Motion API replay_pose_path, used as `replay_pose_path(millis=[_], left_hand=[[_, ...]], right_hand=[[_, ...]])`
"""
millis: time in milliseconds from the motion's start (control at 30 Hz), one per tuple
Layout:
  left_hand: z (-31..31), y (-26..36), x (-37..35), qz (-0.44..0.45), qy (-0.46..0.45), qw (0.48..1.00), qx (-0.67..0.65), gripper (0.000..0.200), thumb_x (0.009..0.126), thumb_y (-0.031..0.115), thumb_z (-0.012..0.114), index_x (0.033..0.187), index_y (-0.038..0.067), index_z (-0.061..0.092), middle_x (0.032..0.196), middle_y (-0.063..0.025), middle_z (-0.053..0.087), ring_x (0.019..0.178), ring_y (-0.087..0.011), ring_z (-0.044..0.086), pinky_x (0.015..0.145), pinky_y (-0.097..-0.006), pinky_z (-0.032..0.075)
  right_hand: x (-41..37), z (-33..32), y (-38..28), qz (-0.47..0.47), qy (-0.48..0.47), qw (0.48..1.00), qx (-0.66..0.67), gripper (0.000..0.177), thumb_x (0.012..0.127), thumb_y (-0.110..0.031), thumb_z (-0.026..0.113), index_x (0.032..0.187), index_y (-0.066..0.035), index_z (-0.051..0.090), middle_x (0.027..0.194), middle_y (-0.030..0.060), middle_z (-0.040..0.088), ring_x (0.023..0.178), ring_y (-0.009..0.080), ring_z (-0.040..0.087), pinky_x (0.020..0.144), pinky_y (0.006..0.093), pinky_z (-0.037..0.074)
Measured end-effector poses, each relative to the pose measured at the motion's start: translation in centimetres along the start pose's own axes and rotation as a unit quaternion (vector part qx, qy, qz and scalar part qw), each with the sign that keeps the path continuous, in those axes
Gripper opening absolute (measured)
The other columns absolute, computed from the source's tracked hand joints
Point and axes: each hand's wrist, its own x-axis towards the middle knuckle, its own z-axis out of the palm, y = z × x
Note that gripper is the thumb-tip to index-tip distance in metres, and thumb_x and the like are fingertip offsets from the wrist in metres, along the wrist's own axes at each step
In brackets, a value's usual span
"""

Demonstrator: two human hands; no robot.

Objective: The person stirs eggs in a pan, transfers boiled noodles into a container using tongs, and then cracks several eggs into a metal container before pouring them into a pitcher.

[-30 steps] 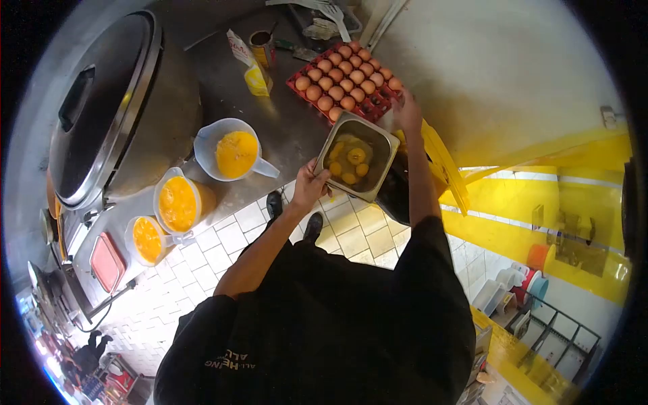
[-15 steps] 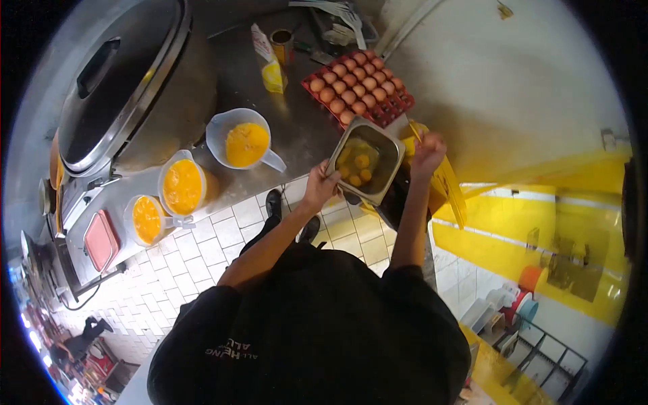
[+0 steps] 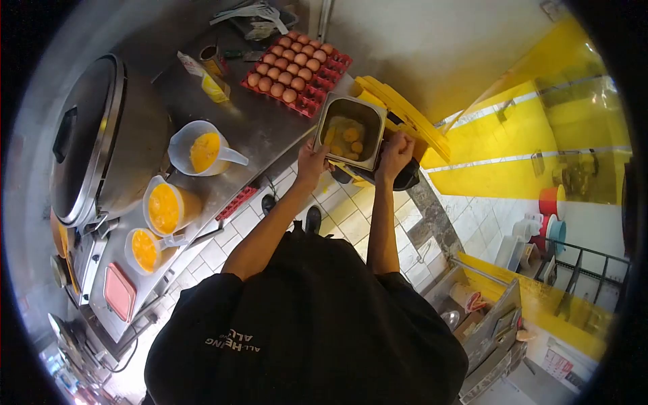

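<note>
Steel pan (image 3: 376, 125) of cracked eggs (image 3: 347, 131) sits at the counter (image 3: 263, 128) edge, left hand (image 3: 312, 162) pinching its rim, right hand (image 3: 395, 152) fisted alongside, perhaps around a shell.

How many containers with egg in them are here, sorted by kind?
Plastic jugs of beaten egg: 3
Metal pan of cracked eggs: 1
Red tray of whole eggs: 1
Total: 5

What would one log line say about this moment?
left hand: grips steel pan rim | right hand: closed at pan's right rim | pan: raw yolks inside | egg tray: beside pan
</note>
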Motion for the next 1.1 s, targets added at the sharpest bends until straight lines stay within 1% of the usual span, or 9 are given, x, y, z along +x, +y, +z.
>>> replay_pose_path(millis=[100, 233, 300, 367, 433, 533, 733, 933, 1100], left_hand=[[0.5, -1.0, 0.5, -0.004, 0.001, 1.0, 0.011, 0.024, 0.094, 0.005, 0.053, 0.118, 0.001, 0.049, 0.067, -0.003, 0.051, 0.043, -0.009, 0.039, 0.047, -0.0308, 0.05], [0.8, -1.3, 0.7, -0.006, -0.008, 1.0, 0.002, 0.025, 0.094, 0.004, 0.052, 0.118, 0.001, 0.05, 0.066, -0.0031, 0.051, 0.043, -0.0094, 0.039, 0.046, -0.0307, 0.049], [1.2, -0.8, 0.7, -0.017, -0.009, 1.0, 0.013, 0.027, 0.094, 0.005, 0.053, 0.12, 0.0, 0.049, 0.066, -0.003, 0.05, 0.043, -0.0091, 0.039, 0.046, -0.0308, 0.049], [1.2, -0.6, 0.7, -0.029, -0.005, 0.999, 0.027, 0.03, 0.093, 0.005, 0.053, 0.123, 0.0, 0.047, 0.065, -0.003, 0.049, 0.044, -0.0088, 0.039, 0.046, -0.0309, 0.049], [1.4, -1.4, 1.5, -0.025, -0.032, 0.999, 0.006, 0.037, 0.094, 0.006, 0.056, 0.128, -0.001, 0.045, 0.064, -0.0027, 0.049, 0.043, -0.0081, 0.038, 0.045, -0.032, 0.049], [2.7, -0.4, 0.8, -0.039, -0.002, 0.998, 0.043, 0.036, 0.094, 0.007, 0.056, 0.128, -0.001, 0.047, 0.066, -0.0029, 0.051, 0.043, -0.0086, 0.04, 0.046, -0.031, 0.05], [2.7, -2.4, 1.9, -0.016, 0.005, 0.999, 0.045, 0.027, 0.089, 0.007, 0.058, 0.116, 0.001, 0.056, 0.062, -0.0019, 0.053, 0.04, -0.0097, 0.047, 0.042, -0.0298, 0.051], [2.7, -2.8, 1.8, -0.005, -0.003, 1.0, 0.018, 0.024, 0.09, 0.007, 0.057, 0.114, 0.003, 0.057, 0.07, -0.0025, 0.057, 0.044, -0.0102, 0.05, 0.043, -0.0288, 0.052], [2.9, -1.4, 1.1, -0.009, 0.01, 1.0, -0.003, 0.021, 0.092, 0.007, 0.056, 0.112, 0.004, 0.056, 0.071, -0.0026, 0.059, 0.044, -0.0098, 0.049, 0.043, -0.0288, 0.051]], right_hand=[[0.8, -0.7, -1.4, -0.005, 0.092, 0.995, 0.045, 0.017, 0.097, -0.019, 0.056, 0.096, -0.001, 0.056, 0.083, 0.001, 0.051, 0.077, 0.0112, 0.047, 0.07, 0.0257, 0.041], [1.5, -1.6, -0.2, -0.044, -0.033, 0.993, -0.106, 0.02, 0.096, -0.02, 0.058, 0.094, 0.0, 0.057, 0.086, 0.0028, 0.053, 0.08, 0.0138, 0.049, 0.073, 0.0273, 0.042], [2.3, -1.9, 0.5, -0.072, 0.046, 0.994, -0.073, 0.023, 0.095, -0.022, 0.061, 0.098, 0.0, 0.056, 0.087, 0.0041, 0.054, 0.082, 0.0146, 0.05, 0.077, 0.0275, 0.042], [1.9, -1.6, -2.2, 0.029, 0.049, 0.998, 0.021, 0.025, 0.094, -0.02, 0.063, 0.107, 0.0, 0.054, 0.093, 0.005, 0.055, 0.088, 0.0157, 0.05, 0.083, 0.0278, 0.042], [2.5, -0.7, -4.8, -0.06, -0.021, 0.996, -0.069, 0.031, 0.092, -0.016, 0.065, 0.114, -0.001, 0.051, 0.102, 0.0096, 0.057, 0.095, 0.0219, 0.054, 0.088, 0.0313, 0.043], [4.2, 0.6, -7.0, -0.205, -0.32, 0.889, -0.255, 0.037, 0.087, -0.013, 0.067, 0.118, -0.002, 0.05, 0.114, 0.021, 0.056, 0.107, 0.0363, 0.055, 0.094, 0.0389, 0.043], [5.4, 2.6, -5.2, -0.194, -0.492, 0.762, -0.375, 0.024, 0.089, -0.011, 0.063, 0.107, -0.002, 0.049, 0.106, 0.0229, 0.054, 0.105, 0.0427, 0.052, 0.087, 0.0436, 0.045], [6.1, 3.7, -4.9, -0.289, -0.526, 0.671, -0.434, 0.03, 0.092, -0.022, 0.063, 0.109, -0.003, 0.047, 0.097, 0.026, 0.06, 0.094, 0.0459, 0.058, 0.075, 0.0496, 0.047], [5.5, 5.2, -8.8, -0.246, -0.466, 0.692, -0.493, 0.037, 0.094, -0.036, 0.059, 0.11, -0.006, 0.042, 0.089, 0.0256, 0.064, 0.087, 0.0465, 0.062, 0.07, 0.0526, 0.049]])
